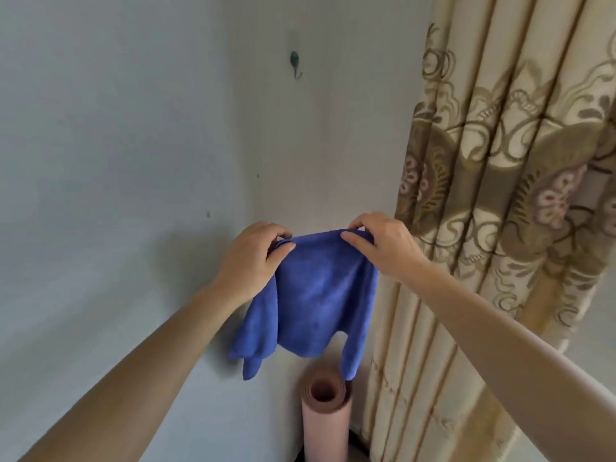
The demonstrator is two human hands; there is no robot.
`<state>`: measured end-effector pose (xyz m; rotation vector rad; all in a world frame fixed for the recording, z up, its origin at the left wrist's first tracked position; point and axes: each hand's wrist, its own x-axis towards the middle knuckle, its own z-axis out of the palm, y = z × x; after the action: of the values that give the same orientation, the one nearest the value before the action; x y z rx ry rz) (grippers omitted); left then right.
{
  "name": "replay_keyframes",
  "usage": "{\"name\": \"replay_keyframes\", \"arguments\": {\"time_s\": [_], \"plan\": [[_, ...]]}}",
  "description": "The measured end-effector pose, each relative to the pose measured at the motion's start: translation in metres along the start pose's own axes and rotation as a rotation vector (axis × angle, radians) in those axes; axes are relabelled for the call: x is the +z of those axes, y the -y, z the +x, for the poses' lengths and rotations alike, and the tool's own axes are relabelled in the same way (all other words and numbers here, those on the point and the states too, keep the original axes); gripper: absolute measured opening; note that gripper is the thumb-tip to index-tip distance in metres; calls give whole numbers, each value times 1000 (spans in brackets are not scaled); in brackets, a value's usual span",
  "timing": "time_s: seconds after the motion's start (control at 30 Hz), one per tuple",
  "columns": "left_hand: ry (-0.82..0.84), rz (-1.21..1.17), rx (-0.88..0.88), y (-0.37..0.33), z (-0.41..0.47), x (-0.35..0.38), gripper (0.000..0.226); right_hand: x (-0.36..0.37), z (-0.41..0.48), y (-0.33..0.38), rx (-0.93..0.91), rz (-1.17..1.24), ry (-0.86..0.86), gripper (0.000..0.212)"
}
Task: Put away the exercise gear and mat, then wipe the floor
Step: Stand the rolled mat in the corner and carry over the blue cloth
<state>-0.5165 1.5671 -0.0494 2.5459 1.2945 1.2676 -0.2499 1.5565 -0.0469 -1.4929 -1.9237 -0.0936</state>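
Note:
A blue cloth (316, 301) hangs in the air in front of the room corner. My left hand (253, 258) pinches its top left edge and my right hand (383, 241) pinches its top right edge, so the cloth droops between them. Below the cloth, a rolled pink mat (325, 418) stands upright in the corner, its open end facing up. The mat's foot is cut off by the frame's bottom edge.
A small hook (296, 65) is fixed high on the wall, well above my hands. A patterned beige curtain (500, 195) hangs along the right side, next to the mat. Pale walls meet in the corner behind the cloth.

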Motion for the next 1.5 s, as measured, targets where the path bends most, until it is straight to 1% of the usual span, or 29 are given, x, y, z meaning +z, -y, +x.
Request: {"name": "replay_keyframes", "arguments": {"time_s": [0.07, 0.17, 0.33, 0.5, 0.6, 0.7, 0.77, 0.8, 0.87, 0.9, 0.97, 1.07, 1.2, 1.3, 1.37, 1.43, 1.5], "plan": [[-16, 94, 49, 11, 30, 1, 14, 0, 41, -10, -28, -37, -37, 26], [-132, 246, 62, 14, 78, -1, 20, -2, 101, -18, -82, -43, -115, 24], [-351, 428, 5, 0, 173, -14, 23, -7, 195, -26, -138, 104, -251, 25], [-487, 588, 59, -9, 263, -30, 21, -21, 282, -28, -180, 192, -368, 25], [-565, 781, 123, -10, 306, -43, 20, -32, 325, -20, -187, 227, -432, 26], [-596, 938, 57, -3, 337, -54, 19, -37, 364, -8, -145, 289, -448, 26], [-562, 1091, 40, 2, 343, -54, 12, -32, 383, -2, -106, 329, -413, 25], [-531, 1169, 93, 6, 343, -54, 13, -26, 388, 0, -88, 354, -390, 25], [-459, 1279, 273, 21, 338, -49, 19, -7, 390, -3, -57, 431, -377, 24], [-407, 1293, 374, 26, 337, -47, 22, 3, 388, -7, -44, 466, -391, 23], [-314, 1278, 466, 28, 338, -46, 25, 23, 381, -17, -29, 517, -424, 23], [-300, 1229, 451, 26, 339, -46, 26, 42, 369, -26, -42, 592, -412, 23], [-293, 1153, 442, 27, 335, -45, 26, 60, 351, -33, -79, 740, -305, 20], [-276, 1161, 407, 26, 337, -43, 28, 67, 343, -35, 9, 950, -162, 26], [-268, 1186, 390, 25, 338, -44, 31, 65, 341, -35, 66, 1027, -105, 32], [-249, 1184, 383, 24, 337, -44, 32, 61, 337, -35, 84, 1015, -97, 34], [-218, 1168, 384, 21, 333, -45, 30, 60, 325, -36, 82, 917, -113, 32]]}}
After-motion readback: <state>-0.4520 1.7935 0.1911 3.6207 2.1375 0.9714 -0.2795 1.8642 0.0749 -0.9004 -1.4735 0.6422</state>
